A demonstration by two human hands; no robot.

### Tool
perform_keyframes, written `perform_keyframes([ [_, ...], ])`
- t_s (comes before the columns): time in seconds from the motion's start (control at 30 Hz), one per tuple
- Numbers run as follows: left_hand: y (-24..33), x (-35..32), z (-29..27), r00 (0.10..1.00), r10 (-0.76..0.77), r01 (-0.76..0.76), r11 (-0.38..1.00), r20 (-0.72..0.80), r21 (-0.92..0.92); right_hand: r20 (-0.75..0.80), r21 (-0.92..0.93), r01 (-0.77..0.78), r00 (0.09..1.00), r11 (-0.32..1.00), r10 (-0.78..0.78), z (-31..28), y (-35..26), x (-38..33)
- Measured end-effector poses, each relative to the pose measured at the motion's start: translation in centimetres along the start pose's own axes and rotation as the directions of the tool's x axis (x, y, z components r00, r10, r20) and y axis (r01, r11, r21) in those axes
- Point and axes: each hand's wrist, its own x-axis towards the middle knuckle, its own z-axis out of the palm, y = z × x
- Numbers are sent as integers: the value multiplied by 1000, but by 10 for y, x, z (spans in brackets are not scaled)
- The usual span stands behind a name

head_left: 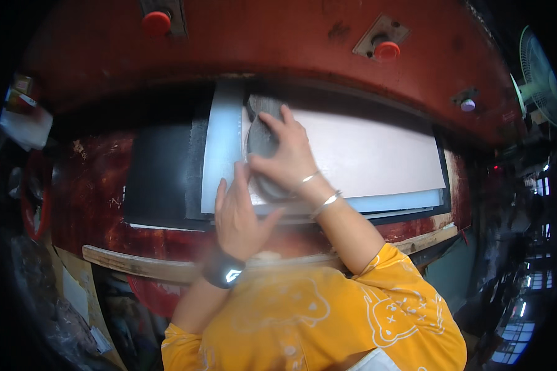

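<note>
- A gray, rounded piece (263, 141) is lying on a smooth pinkish sheet (371, 148), near its left edge.
- The right hand (292, 156) is touching it, fingers wide apart.
- Nearby, the left hand (240, 217) is showing straight fingers, thumb apart.
- A bluish sheet (224, 145) and black mat (162, 170) are lying beneath.

The pale sheet (377, 151) shines bright here, shadowed toward twelve o'clock; left fingers (239, 185) blur; everything bends into blackness rimward.

Smooth pale sheet (371, 148), matt grey piece (263, 143), wooden strip (142, 263), shiny bangle (327, 204)
</note>
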Motion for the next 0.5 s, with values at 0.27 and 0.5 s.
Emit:
perform_keyframes([
  [0.27, 10, -15, 10, 993, 118, -115, 934, 11, 338, -49, 138, 24, 999, 990, -17, -69, 41, -20],
  [0.5, 9, -17, 5, 994, 102, -109, 953, 40, 284, -87, -238, 48, 994, 970, -71, -47, 41, -31],
])
